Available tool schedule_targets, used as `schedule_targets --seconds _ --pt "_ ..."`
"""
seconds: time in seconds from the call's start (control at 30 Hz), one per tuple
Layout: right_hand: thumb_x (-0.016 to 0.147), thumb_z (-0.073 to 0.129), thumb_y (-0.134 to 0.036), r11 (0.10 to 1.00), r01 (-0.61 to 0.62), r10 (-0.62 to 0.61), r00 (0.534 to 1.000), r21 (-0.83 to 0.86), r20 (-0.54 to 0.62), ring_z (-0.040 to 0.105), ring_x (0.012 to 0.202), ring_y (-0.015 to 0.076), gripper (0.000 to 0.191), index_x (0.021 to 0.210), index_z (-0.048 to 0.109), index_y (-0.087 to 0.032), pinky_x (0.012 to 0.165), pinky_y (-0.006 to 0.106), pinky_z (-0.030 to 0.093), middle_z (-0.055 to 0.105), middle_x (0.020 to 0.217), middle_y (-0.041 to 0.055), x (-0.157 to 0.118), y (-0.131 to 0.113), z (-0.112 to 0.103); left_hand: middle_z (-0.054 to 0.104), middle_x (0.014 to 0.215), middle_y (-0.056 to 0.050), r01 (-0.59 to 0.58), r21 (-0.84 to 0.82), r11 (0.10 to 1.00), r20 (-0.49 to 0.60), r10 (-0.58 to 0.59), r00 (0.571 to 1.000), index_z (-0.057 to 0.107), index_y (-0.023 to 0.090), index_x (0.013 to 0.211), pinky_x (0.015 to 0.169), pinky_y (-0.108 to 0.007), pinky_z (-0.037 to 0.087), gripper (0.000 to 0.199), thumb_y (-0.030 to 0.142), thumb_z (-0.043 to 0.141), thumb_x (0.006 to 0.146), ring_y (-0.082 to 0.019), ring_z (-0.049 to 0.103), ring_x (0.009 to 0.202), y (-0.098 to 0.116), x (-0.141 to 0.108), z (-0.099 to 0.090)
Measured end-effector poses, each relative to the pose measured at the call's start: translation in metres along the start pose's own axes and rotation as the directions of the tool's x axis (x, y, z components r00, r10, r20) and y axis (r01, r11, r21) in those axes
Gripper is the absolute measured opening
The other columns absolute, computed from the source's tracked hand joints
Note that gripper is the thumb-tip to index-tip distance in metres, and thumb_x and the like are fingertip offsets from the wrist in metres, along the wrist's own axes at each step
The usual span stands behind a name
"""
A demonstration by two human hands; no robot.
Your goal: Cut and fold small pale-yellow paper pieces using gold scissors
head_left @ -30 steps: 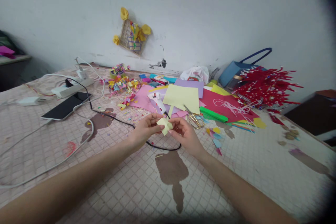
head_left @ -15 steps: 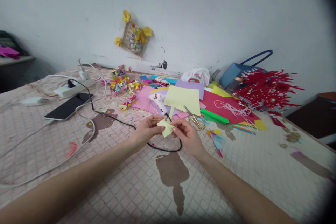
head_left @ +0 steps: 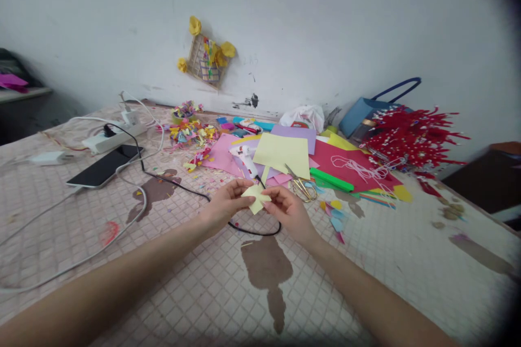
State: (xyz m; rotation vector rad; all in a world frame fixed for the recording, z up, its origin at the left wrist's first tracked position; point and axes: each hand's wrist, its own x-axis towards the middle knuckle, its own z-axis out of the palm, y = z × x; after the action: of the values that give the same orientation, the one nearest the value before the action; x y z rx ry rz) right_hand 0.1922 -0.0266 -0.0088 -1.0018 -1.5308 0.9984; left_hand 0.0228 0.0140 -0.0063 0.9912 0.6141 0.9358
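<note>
- Counter [head_left: 195, 293]: the near part has a diamond-pattern cover, with a brown worn-looking patch [head_left: 266, 263] in front of the hands.
- Black cord [head_left: 260, 234]: loops on the counter just nearer than the work. Recommended: keep both wrists off it so that no tug disturbs the paper.
- Left hand [head_left: 226, 203]: pinching the left side of the small pale-yellow paper [head_left: 256, 206], thumb on top, fingertips behind.
- Right hand [head_left: 291, 211]: pinching the right edge of the same paper between thumb and forefinger.
- The paper sits between the two hands, apparently raised off the counter. Its outline is angular; whether it is one layer or folded cannot be told. In my judgement, a light grip near the edges, corners matched before any pressing, and one firm thumb stroke per crease would serve best.
- Glue gun [head_left: 245, 162]: lies just beyond the hands. Whether it is hot cannot be told; treat it as hot and hold fingers and paper clear.
- Scissors [head_left: 303, 188]: beyond the right hand, lying partly on the large pale-yellow sheet [head_left: 283, 153].
- Wall [head_left: 309, 27]: farthest, bearing a woven-looking hanging [head_left: 205, 62] with yellow flowers.
</note>
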Motion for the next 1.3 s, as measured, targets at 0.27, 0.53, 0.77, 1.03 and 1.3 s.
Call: schedule_targets --seconds 0.27,0.53,0.77,1.03,1.3 --pt "0.076 0.060 -0.025 0.990 0.018 -0.018 1.000 -0.137 -0.002 0.056 0.075 0.0151 0.024 0.099 0.053 -0.021 0.067 0.028 0.047 0.057 0.091 0.0035 0.000 0.002 0.000 0.065 0.083 -0.004 -0.090 0.088 0.992 0.035 0.087 0.996 0.054 0.015 0.094 0.062 -0.023 0.045 0.039 0.016 0.074 0.060 -0.013 0.060 0.071 -0.001 0.000 -0.001" --pt "0.079 0.055 -0.020 0.951 0.149 -0.166 0.985 -0.272 -0.041 0.054 0.080 0.0174 0.011 0.089 0.060 -0.021 0.068 0.029 0.045 0.056 0.088 0.0045 0.001 -0.003 0.000 0.062 0.078 -0.002 -0.041 0.106 0.994 0.024 0.039 0.999 0.055 0.016 0.093 0.063 -0.024 0.045 0.029 0.027 0.067 0.070 -0.011 0.058 0.067 -0.001 -0.001 -0.001" --pt "0.080 0.054 -0.017 0.888 0.239 -0.265 0.964 -0.393 -0.011 0.053 0.083 0.0185 0.011 0.084 0.062 -0.023 0.069 0.031 0.045 0.054 0.087 0.0048 -0.001 -0.010 0.000 0.062 0.079 -0.002 -0.044 0.125 0.991 0.042 0.039 0.998 0.055 0.016 0.093 0.062 -0.024 0.044 0.031 0.027 0.069 0.068 -0.011 0.058 0.067 -0.002 -0.001 -0.002" --pt "0.083 0.051 -0.016 0.784 0.354 -0.344 0.932 -0.510 0.117 0.052 0.086 0.0197 0.010 0.084 0.059 -0.022 0.077 0.034 0.043 0.056 0.085 0.0047 -0.002 -0.011 -0.003 0.060 0.073 -0.001 0.071 0.126 0.990 0.017 -0.073 0.997 0.056 0.014 0.090 0.060 -0.022 0.043 0.032 0.029 0.071 0.065 -0.010 0.056 0.063 -0.001 -0.002 -0.001" --pt "0.084 0.049 -0.015 0.723 0.422 -0.380 0.904 -0.547 0.195 0.051 0.086 0.0193 0.023 0.104 0.056 -0.023 0.077 0.035 0.044 0.056 0.087 0.0049 -0.002 -0.007 -0.003 0.060 0.079 -0.001 0.118 0.055 0.991 0.080 -0.123 0.989 0.057 0.014 0.092 0.063 -0.022 0.042 0.034 0.026 0.072 0.064 -0.010 0.056 0.069 -0.003 -0.002 -0.001"
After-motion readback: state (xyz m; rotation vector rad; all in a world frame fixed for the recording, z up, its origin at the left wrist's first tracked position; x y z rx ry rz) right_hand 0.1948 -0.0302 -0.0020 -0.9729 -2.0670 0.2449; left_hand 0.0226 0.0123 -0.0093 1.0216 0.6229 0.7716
